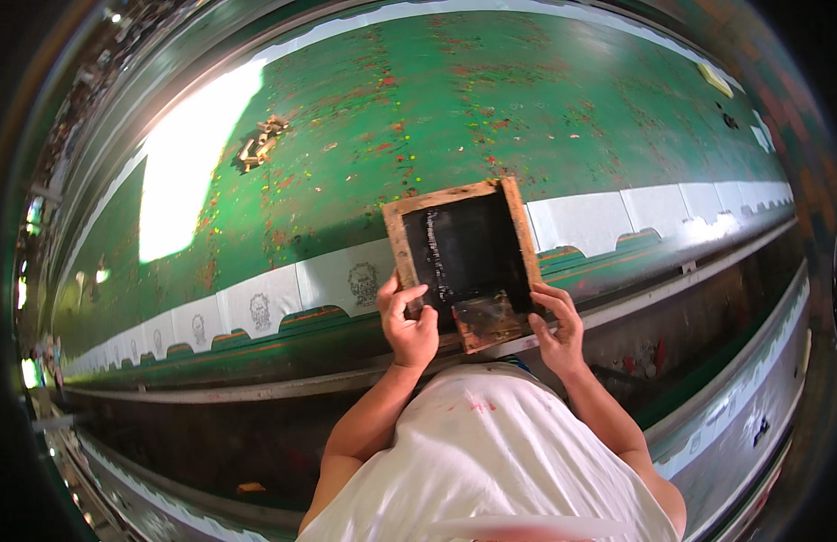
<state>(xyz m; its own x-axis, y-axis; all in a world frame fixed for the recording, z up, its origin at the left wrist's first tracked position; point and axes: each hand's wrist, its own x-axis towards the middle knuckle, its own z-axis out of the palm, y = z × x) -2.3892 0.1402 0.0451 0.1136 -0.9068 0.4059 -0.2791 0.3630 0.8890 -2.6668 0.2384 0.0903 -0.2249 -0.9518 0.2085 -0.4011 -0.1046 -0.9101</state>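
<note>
A wooden-framed printing screen (450,196) with dark mesh is in front of my body, over the near edge of the green table. My left hand (411,330) grips the lower left side of its frame, thumb and fingers bent around the wood. On the opposite side, my right hand (560,331) holds the lower right of the frame between thumb and fingers. A stained brown flat block (489,322), perhaps a squeegee, leans inside the frame's near end. White pieces (272,296) lie in a row along the table edge; those left of the screen bear dark round prints.
The long green table (346,144) is speckled with red and yellow paint. A clump of tan scraps (261,143) lies at the far left, and a pale yellow block (715,79) at the far right. A metal rail (653,287) runs along the near edge. Behind me stands another table (753,397).
</note>
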